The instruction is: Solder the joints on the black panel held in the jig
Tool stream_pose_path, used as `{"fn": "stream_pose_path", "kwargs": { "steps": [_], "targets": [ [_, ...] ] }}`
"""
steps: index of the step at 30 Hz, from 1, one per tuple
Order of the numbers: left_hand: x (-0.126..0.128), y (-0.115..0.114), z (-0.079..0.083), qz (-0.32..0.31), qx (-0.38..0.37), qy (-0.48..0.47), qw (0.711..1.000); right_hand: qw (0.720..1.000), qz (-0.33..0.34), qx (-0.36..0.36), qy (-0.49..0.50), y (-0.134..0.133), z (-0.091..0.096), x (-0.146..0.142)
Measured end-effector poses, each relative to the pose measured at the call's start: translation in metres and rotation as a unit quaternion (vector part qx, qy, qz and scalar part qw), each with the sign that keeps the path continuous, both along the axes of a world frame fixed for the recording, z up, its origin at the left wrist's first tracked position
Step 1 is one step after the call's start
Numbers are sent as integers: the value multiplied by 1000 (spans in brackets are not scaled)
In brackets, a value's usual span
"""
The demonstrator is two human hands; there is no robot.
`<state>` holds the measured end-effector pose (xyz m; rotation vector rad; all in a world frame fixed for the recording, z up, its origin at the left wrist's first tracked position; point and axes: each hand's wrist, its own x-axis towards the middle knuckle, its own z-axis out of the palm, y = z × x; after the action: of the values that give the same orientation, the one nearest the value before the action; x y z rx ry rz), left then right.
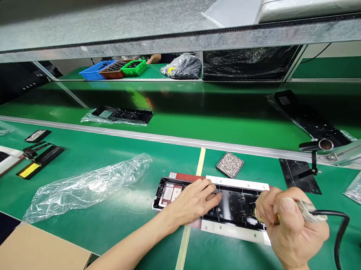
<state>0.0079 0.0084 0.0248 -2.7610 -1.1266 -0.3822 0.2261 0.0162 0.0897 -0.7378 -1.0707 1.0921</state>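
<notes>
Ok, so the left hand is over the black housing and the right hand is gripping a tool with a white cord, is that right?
Not quite: the cord is black, not white, as the head view shows. The left hand is over the black housing, and the right hand is gripping the tool.

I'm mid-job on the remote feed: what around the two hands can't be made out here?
All in the head view:
- Tip of the corded tool: hidden by the right hand.
- Part of the black housing: covered by the left hand, so whether its fingertips pinch anything is unclear.
- Print on the white label: too small to read.
- Far end of the black cord: cut off by the bottom edge.
</notes>
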Motion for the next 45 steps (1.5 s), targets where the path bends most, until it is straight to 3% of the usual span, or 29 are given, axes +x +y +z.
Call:
{"fn": "stream_pose_path", "kwargs": {
  "steps": [5,9,13,19,25,34,40,45],
  "targets": [
    [1,1,8,-28,41,23,999,1000,-1,4,-1,1,0,-1],
    [0,0,4,2,-20,-93,995,1000,-5,13,-8,0,-1,0],
    [2,-3,-5,51,-89,-234,967,1000,-7,8,-12,-1,-1,0],
    [13,-3,-8,87,-125,-310,938,1000,-5,2,-4,-1,-1,0],
    [15,0,-5,85,-100,-283,950,1000,-10,2,-3,-1,-1,0],
    [9,1,1,22,-23,-113,993,1000,-9,6,-6,-1,-1,-1],
    [3,-3,0,7,-5,-83,997,1000,-8,7,-2,-2,-1,1],
    [0,-5,-2,25,-15,-135,990,1000,-8,9,-1,-1,-1,-1]
  ]
}}
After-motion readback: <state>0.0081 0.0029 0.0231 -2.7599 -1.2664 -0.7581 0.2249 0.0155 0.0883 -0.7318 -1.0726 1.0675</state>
